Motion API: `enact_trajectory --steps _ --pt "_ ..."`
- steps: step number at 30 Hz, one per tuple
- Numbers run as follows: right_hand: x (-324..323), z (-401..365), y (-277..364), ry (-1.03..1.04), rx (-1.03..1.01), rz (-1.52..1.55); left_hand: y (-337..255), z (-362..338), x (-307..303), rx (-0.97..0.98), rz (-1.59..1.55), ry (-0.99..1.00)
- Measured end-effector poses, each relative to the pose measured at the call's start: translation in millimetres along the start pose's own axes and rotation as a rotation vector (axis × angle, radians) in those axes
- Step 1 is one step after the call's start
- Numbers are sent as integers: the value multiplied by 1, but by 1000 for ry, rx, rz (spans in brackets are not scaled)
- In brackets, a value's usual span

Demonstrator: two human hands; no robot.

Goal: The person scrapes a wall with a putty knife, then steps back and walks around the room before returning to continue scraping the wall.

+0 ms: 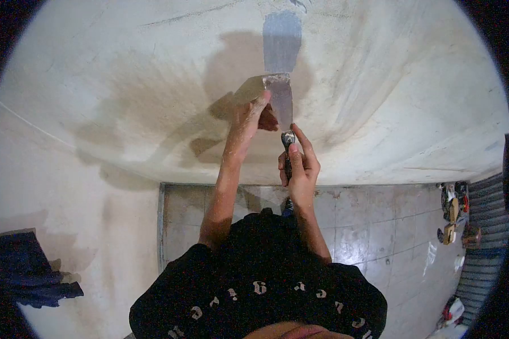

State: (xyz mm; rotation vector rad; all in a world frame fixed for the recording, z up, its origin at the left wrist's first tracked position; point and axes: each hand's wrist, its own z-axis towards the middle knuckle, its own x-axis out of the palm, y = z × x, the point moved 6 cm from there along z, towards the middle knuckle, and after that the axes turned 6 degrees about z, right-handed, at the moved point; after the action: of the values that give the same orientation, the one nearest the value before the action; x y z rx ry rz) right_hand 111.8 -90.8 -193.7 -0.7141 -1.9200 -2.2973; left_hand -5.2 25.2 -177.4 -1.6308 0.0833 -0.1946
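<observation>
A putty knife (279, 101) points up along the wall, its wide metal blade smeared with pale residue near the top edge. My right hand (302, 166) is wrapped round its dark handle, with the index finger stretched up toward the base of the blade. On the other side, my left hand (249, 121) has its thumb against the blade's left edge. The left fingers are curled low and partly behind the blade, in shadow. Just above the blade is a blue-grey patch (281, 42) on the pale wall (367, 73).
Grey floor tiles (379, 226) lie below the wall. At the right, assorted items (449, 214) sit near a corrugated panel (486, 226). Dark cloth (31, 271) hangs at the far left. My shadow falls across the wall.
</observation>
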Motion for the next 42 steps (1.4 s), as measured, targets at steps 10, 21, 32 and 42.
enact_trajectory --steps 10,21,32,42 --pt "3 -1 0 -24 -36 -10 -28 17 61 56 -192 267" --pt "6 5 -2 -57 -107 -38 -17 25 66 39 -218 163" --pt "15 3 5 -91 -139 -11 -27 19 65 -19 -220 119" --pt "22 5 12 -125 -109 -5 -39 21 66 18 -275 160"
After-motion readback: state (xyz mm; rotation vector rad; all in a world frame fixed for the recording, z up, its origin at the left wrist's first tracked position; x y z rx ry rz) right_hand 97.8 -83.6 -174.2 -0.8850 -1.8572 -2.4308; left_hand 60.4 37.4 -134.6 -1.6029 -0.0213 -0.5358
